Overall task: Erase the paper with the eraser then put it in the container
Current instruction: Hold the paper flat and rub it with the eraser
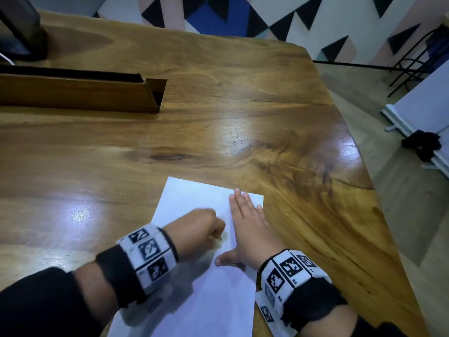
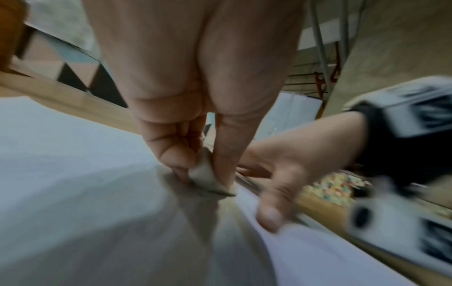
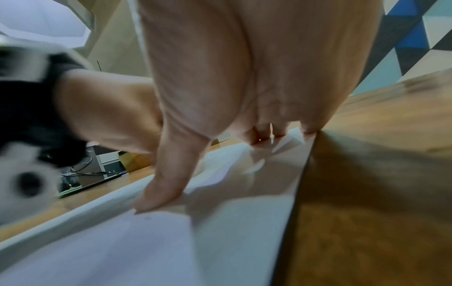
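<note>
A white sheet of paper (image 1: 194, 300) lies on the wooden table near its front edge. My left hand (image 1: 206, 229) pinches a small pale eraser (image 2: 208, 177) between thumb and fingers, its tip pressed on the paper (image 2: 73, 174); the head view hides the eraser under the fist. Just to its right, my right hand (image 1: 245, 227) lies flat on the sheet with straight fingers and the thumb spread out, holding the paper (image 3: 122, 247) down. The wrist views are blurred by motion.
A long wooden trough-like container (image 1: 80, 93) is set in the table at the back left, with a dark stand (image 1: 21, 32) behind it. The table's right edge (image 1: 364, 171) curves close to my right hand. Bare wood lies between the paper and the container.
</note>
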Motion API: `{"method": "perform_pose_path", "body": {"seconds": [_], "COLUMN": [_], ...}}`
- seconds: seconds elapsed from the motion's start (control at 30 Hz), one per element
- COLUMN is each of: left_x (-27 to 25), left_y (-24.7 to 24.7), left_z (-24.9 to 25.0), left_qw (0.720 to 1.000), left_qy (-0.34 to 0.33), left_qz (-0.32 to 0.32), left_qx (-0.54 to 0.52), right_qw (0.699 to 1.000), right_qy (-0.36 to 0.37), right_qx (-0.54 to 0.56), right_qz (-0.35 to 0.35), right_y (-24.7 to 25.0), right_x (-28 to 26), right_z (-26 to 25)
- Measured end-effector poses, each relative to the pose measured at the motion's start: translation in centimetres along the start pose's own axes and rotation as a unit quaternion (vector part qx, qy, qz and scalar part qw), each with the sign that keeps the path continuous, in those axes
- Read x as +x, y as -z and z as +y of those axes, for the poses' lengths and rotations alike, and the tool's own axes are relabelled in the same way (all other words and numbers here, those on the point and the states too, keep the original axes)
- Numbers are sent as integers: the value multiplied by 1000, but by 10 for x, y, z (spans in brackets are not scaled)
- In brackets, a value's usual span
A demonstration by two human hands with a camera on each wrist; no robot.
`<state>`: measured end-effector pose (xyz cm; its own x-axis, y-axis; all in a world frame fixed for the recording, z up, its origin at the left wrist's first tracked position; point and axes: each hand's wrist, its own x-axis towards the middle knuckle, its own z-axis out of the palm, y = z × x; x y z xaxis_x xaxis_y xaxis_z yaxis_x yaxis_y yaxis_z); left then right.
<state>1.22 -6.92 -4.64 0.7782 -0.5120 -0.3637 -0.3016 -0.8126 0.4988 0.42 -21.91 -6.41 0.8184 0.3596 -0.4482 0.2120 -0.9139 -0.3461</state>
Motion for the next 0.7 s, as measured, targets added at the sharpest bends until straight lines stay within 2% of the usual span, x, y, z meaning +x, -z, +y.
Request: {"method": "perform_pose_path", "body": {"seconds": [0.07, 0.13, 0.27, 0.33, 0.53, 0.7], "left_x": [-9, -5, 7, 5, 0, -3], "left_y": [-4, 3, 14, 12, 9, 16], "left_z": [-2, -6, -18, -23, -29, -36], "left_qw": [999, 999, 993, 988, 988, 991], "left_qy": [-11, 8, 74, 98, 90, 102], "left_qz": [-46, -50, 75, 102, 94, 64], "left_qx": [-2, -13, -46, -59, -79, -63], "right_qw": [1000, 1000, 1000, 1000, 999, 1000], "right_qy": [-1, 0, -2, 0, -34, -21], "right_qx": [6, 5, 1, 0, -8, -16], "right_qz": [-2, -3, 0, -4, -14, -10], "right_y": [0, -1, -2, -2, 5, 3], "right_x": [0, 0, 2, 1, -10, -10], "right_z": [0, 0, 1, 1, 18, 13]}}
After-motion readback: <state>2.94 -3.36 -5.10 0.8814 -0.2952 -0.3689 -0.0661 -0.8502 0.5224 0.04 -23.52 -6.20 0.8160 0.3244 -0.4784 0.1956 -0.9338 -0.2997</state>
